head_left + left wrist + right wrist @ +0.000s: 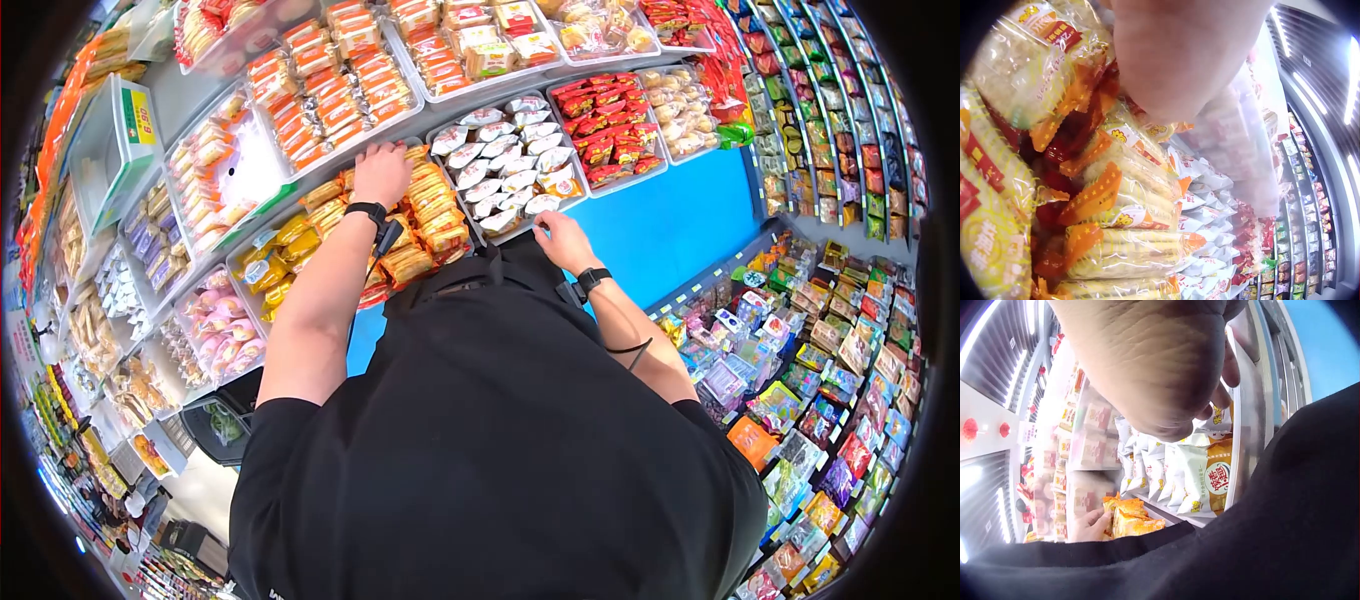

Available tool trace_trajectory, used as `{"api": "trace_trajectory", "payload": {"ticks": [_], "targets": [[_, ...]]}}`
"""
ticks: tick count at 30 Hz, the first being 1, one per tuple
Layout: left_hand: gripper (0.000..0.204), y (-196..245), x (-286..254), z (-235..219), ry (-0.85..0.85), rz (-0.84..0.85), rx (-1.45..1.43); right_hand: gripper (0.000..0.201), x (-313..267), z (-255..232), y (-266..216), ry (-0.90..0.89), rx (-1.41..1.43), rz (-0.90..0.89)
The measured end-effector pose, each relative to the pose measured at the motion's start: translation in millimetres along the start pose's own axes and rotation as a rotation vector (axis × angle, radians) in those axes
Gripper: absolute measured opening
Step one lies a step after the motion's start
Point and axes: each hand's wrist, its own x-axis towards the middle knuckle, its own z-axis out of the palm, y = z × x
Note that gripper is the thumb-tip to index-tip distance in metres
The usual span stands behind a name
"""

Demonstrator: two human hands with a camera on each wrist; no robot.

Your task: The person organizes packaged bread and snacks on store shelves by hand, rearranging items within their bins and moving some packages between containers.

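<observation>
My left hand [383,178] reaches to the far end of a tray of yellow-and-orange snack packets [435,200]. Its fingers touch packets [1132,519] there, as the right wrist view shows; whether they pinch one I cannot tell. In the left wrist view the heel of this hand covers part of the stacked packets [1125,250]. My right hand [563,240] is at the near right corner of a tray of white snack packets [510,160]. Its loosely bent fingers [1221,397] hang over a white-and-brown packet [1216,475] beside the tray wall.
A tray of red packets [605,125] stands right of the white ones, with a blue counter surface [670,225] in front. Gold packets [285,260] lie to the left. Orange-wrapped packs [335,90] fill trays behind. Shelves of bagged goods [820,350] line the right side.
</observation>
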Motion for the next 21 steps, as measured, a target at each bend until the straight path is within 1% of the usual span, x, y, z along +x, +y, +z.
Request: {"api": "trace_trajectory", "payload": {"ticks": [1, 3, 6, 8, 9, 10, 12, 13, 14, 15, 16, 17, 18, 20, 21], "targets": [[0.037, -1, -1, 2, 0.001, 0.014, 0.01, 0.02, 0, 1, -1, 0.0, 0.002, -0.003], [0.037, -3, -3, 6, 0.004, 0.03, 0.02, 0.017, 1, 1, -1, 0.086, -0.186, -0.161], [0.041, -11, -7, 18, 0.013, 0.01, 0.001, 0.014, 6, 3, 0, 0.076, -0.219, -0.161], [0.051, -5, -16, 12, 0.213, -0.028, -0.033, 0.015, 5, 5, 2, 0.083, -0.237, -0.152], [0.061, -2, -21, 9, 0.18, -0.051, -0.09, 0.016, 5, 5, 3, 0.086, -0.258, -0.143], [0.061, 4, -27, 0, 0.18, -0.05, -0.088, 0.016, 5, 6, 5, 0.088, -0.257, -0.143], [0.063, 11, -39, -13, 0.251, -0.051, -0.224, 0.019, 5, 10, 12, 0.135, -0.242, -0.141], [0.06, 14, -47, -21, 0.255, -0.031, -0.269, 0.019, 9, 14, 18, 0.133, -0.24, -0.145], [0.06, 14, -55, -23, 0.256, -0.036, -0.267, 0.021, 15, 17, 24, 0.104, -0.083, -0.068], [0.057, 14, -63, -24, 0.284, -0.015, -0.357, 0.023, 18, 21, 30, 0.074, 0.073, 0.008], [0.055, 14, -69, -25, 0.313, 0.008, -0.446, 0.023, 20, 18, 26, 0.072, 0.073, 0.002], [0.046, 13, -74, -27, 0.355, 0.054, -0.481, 0.024, 23, 16, 21, 0.09, 0.129, 0.037], [0.046, 13, -80, -29, 0.36, 0.049, -0.478, 0.025, 26, 13, 16, 0.108, 0.184, 0.072], [0.041, 24, -96, -47, -0.012, -0.094, -0.714, 0.025, 34, 12, 12, 0.108, 0.193, 0.093], [0.037, 27, -101, -42, 0.017, -0.069, -0.705, 0.026, 38, 10, 10, 0.109, 0.202, 0.121]]}}
